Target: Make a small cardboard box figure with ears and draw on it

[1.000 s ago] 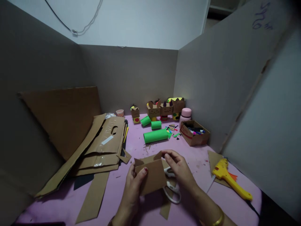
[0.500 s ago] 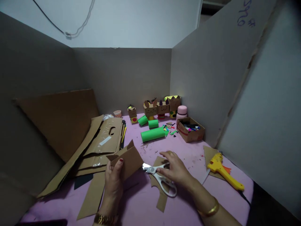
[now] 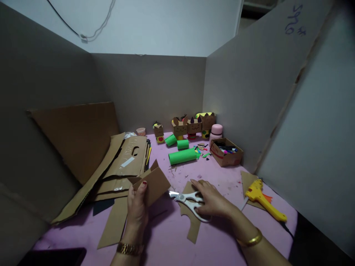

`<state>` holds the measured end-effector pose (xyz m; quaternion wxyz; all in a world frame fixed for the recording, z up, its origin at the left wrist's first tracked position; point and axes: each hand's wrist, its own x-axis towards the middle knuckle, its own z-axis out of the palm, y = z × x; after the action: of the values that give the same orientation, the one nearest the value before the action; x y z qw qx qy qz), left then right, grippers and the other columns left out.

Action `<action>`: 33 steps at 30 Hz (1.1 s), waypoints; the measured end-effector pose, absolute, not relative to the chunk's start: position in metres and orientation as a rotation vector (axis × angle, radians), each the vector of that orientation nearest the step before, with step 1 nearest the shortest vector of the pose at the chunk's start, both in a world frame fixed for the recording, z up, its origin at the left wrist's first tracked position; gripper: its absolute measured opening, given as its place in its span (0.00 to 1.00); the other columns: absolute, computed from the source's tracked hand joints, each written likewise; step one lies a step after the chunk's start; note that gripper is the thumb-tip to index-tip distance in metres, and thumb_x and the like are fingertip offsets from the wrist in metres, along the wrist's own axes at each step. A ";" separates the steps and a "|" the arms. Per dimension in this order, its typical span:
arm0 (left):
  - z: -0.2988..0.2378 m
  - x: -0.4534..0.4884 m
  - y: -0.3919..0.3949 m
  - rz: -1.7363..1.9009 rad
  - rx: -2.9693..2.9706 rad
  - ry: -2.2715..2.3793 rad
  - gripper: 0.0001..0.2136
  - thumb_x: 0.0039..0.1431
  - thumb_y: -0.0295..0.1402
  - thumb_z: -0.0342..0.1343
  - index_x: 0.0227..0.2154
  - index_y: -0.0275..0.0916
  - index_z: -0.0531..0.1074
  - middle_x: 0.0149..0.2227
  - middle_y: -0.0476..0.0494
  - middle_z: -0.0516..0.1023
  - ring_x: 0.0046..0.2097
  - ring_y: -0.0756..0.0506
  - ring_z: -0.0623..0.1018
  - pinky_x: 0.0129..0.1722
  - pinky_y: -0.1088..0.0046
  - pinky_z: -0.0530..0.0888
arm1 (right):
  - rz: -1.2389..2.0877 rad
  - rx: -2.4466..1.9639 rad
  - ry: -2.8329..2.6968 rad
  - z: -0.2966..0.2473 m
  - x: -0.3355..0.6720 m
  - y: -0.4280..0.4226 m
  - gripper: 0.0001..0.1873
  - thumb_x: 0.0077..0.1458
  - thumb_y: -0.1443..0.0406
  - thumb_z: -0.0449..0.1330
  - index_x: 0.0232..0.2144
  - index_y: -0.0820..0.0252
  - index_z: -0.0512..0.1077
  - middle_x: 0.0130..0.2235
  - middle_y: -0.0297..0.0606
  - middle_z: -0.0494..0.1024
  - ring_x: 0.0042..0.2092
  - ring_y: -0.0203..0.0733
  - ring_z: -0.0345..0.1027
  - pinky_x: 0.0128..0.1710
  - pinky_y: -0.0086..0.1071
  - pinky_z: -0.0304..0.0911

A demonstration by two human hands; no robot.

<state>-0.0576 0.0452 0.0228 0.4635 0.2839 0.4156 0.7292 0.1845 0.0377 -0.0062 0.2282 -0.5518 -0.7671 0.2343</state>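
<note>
My left hand (image 3: 137, 210) holds a folded brown cardboard piece (image 3: 152, 183) up above the pink table (image 3: 222, 236), thumb on its front face. My right hand (image 3: 212, 201) rests on white-handled scissors (image 3: 188, 201) that lie on a cardboard scrap (image 3: 192, 229) on the table. Its fingers curl over the handles, and the blades point left toward the cardboard piece.
Flattened cardboard sheets (image 3: 122, 166) pile at the left. Green paper rolls (image 3: 182, 156), small cardboard figures (image 3: 188, 127), a pink bottle (image 3: 216, 132) and a box of markers (image 3: 226, 153) stand at the back. A yellow glue gun (image 3: 262, 201) lies at the right. Grey partition walls enclose the table.
My right hand let go of the cardboard piece and came down onto the scissors. My left hand carried the cardboard piece to the left.
</note>
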 end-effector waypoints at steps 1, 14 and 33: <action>0.022 -0.057 0.045 1.784 0.704 1.018 0.20 0.43 0.39 0.68 0.39 0.40 0.72 0.32 0.53 0.79 0.33 0.50 0.76 0.31 0.79 0.72 | 0.644 -1.530 -2.082 -0.008 0.184 0.040 0.48 0.34 0.69 0.65 0.61 0.60 0.58 0.50 0.46 0.69 0.52 0.54 0.60 0.54 0.42 0.54; 0.018 -0.052 0.038 1.690 0.775 1.012 0.23 0.45 0.41 0.66 0.44 0.39 0.70 0.38 0.47 0.80 0.38 0.44 0.79 0.35 0.73 0.75 | 0.666 -1.636 -1.761 -0.012 0.202 0.083 0.39 0.35 0.76 0.64 0.54 0.62 0.66 0.47 0.43 0.71 0.45 0.46 0.70 0.44 0.36 0.67; 0.018 -0.048 0.064 1.473 1.043 1.007 0.35 0.35 0.34 0.71 0.50 0.40 0.68 0.45 0.40 0.78 0.50 0.38 0.76 0.49 0.63 0.72 | 0.901 -1.152 -1.782 0.005 0.177 0.087 0.49 0.29 0.65 0.74 0.58 0.53 0.64 0.58 0.42 0.69 0.59 0.54 0.61 0.59 0.46 0.54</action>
<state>-0.0479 0.0642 0.0176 0.5119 0.4336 0.4186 0.6122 0.1773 0.0871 0.0055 0.4060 -0.4566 -0.7065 0.3571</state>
